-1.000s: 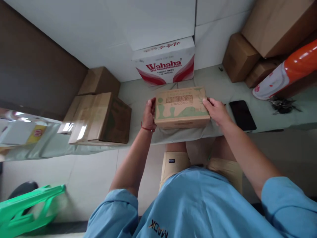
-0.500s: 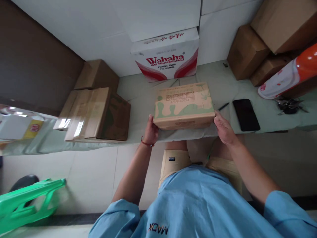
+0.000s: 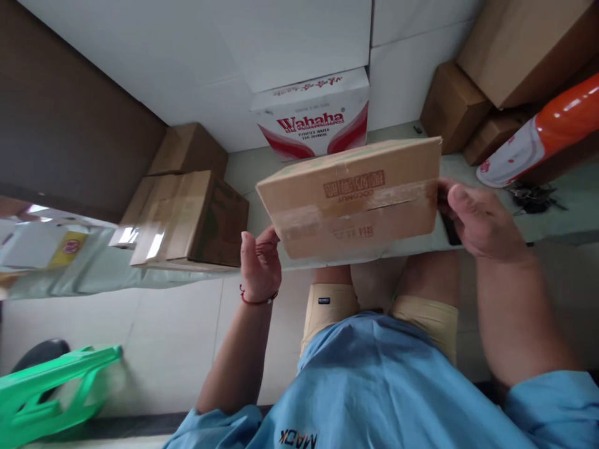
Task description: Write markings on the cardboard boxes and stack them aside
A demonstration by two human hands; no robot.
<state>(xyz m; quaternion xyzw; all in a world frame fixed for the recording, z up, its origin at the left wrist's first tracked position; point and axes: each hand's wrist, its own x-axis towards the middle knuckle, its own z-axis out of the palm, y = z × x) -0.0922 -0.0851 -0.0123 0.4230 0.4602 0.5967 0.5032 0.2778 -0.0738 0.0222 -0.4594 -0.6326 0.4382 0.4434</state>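
Note:
A brown cardboard box [image 3: 350,202] with "COCONUT" print is held up between my two hands, tilted so its taped side faces me. My left hand [image 3: 261,265] supports its lower left edge, fingers partly behind it and thumb raised off the cardboard. At the box's right end, my right hand [image 3: 484,218] grips it with the fingers partly hidden behind. The black phone [image 3: 450,229] on the table shows only in part beside my right hand.
A white and red Wahaha carton [image 3: 318,118] stands against the wall. Brown boxes [image 3: 187,215] sit at left, more cardboard boxes [image 3: 453,106] at right. Near them are an orange and white cylinder [image 3: 538,134] and keys [image 3: 533,196]. A green plastic stool [image 3: 56,386] is on the floor.
The box has been lifted off the table toward me and tipped, so its taped side now shows. Both hands moved with it, the right one outward, now covering much of the phone.

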